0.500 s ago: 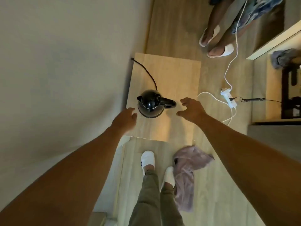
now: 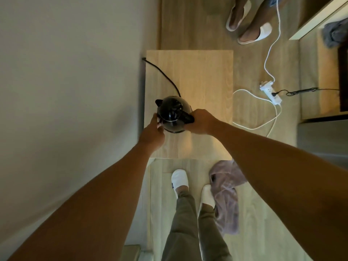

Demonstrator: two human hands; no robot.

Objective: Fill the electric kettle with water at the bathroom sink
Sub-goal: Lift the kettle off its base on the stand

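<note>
A black electric kettle stands on a small light-wood table near its left edge, spout pointing up-left toward the wall. Its black cord runs from its far side to the table's back-left corner. My right hand is closed around the kettle's handle on its right side. Against the kettle's lower-left side rests my left hand, its fingers touching the body. No sink is in view.
A wall runs close along the table's left. Another person's slippered feet stand beyond the table. A white power strip with cables lies on the floor to the right. A purple towel lies by my feet.
Both hands have closed in on the kettle: the right hand moved left onto the handle and the left hand moved up against the body. The kettle's handle now points toward me and to the right.
</note>
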